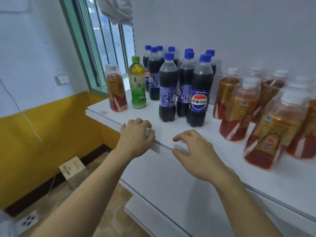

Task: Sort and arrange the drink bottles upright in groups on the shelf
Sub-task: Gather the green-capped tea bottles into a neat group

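Shelf stock, both your hands empty at the front edge.

Your left hand [136, 134] rests curled on the front edge of the white shelf [171, 132], gripping nothing; your right hand [195, 151] hovers just beside it over the same edge, fingers spread and empty. Upright on the shelf: cola bottles [179, 79], blue caps, grouped at mid-shelf toward the back; one green tea bottle [137, 82] and one red tea bottle [116, 90] near the left end; a cluster of red tea bottles [256, 108], white caps, toward the right end, blurred.
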Demonstrator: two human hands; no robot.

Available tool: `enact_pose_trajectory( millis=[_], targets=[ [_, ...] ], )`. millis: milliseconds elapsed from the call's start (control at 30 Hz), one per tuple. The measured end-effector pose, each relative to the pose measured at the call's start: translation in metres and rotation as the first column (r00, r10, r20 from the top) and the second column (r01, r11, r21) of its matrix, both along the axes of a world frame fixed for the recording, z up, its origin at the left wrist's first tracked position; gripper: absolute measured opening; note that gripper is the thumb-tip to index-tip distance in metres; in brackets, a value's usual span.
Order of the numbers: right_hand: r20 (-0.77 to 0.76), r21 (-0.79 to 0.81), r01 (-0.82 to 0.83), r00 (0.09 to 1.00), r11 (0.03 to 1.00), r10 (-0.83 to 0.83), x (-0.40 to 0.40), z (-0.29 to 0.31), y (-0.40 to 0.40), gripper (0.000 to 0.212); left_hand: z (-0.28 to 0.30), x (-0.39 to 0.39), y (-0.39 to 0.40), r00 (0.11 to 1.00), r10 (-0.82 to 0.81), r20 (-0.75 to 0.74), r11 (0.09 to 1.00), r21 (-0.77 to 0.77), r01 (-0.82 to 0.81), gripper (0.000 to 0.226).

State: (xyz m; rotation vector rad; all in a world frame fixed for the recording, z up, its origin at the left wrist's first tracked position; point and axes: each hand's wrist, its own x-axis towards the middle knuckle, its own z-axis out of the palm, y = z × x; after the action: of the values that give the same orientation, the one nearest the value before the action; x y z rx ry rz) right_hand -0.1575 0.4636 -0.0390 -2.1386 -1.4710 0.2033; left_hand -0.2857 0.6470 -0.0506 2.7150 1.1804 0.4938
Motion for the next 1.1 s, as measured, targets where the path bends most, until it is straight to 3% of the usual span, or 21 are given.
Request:
enact_pose_trajectory(
  millis=[100,200,267,467,667,800,933,1100],
  targets=[
    [0.080,-0.077,0.038,0.996,0.996,-0.032,0.003,0.000,0.041,0.035,0.012,0.016,0.026,0.985,0.055,0.164,0.996,-0.073,-0.043,0.045],
    [0.112,-0.104,0.075,0.992,0.992,-0.064,0.006,-0.006,0.069,0.029,0.025,0.038,0.050,0.881,0.192,0.433,0.968,-0.232,-0.097,0.066],
    [0.154,-0.103,0.099,0.985,0.990,-0.083,0.006,-0.011,0.078,0.023,0.026,0.054,0.068,0.807,0.233,0.543,0.960,-0.260,-0.103,0.078],
    [0.251,-0.052,0.122,0.962,0.991,-0.105,0.000,-0.015,0.079,0.015,0.016,0.093,0.122,0.701,0.374,0.608,0.906,-0.400,-0.137,0.101],
    [0.276,-0.032,0.118,0.956,0.992,-0.105,0.000,-0.017,0.081,0.019,0.009,0.111,0.139,0.650,0.453,0.610,0.887,-0.379,-0.263,0.074],
    [0.290,-0.007,0.122,0.950,0.992,-0.115,0.001,-0.020,0.077,0.019,0.006,0.100,0.130,0.616,0.354,0.704,0.918,-0.389,-0.082,0.059],
    [0.249,0.012,0.122,0.961,0.992,-0.122,0.003,-0.021,0.078,0.016,0.006,0.073,0.088,0.576,0.300,0.761,0.890,-0.440,0.117,0.055],
    [0.186,0.067,0.121,0.974,0.990,-0.132,0.007,-0.018,0.079,0.017,0.010,0.029,0.034,0.448,0.298,0.843,0.866,-0.436,0.245,0.042]
  ],
)
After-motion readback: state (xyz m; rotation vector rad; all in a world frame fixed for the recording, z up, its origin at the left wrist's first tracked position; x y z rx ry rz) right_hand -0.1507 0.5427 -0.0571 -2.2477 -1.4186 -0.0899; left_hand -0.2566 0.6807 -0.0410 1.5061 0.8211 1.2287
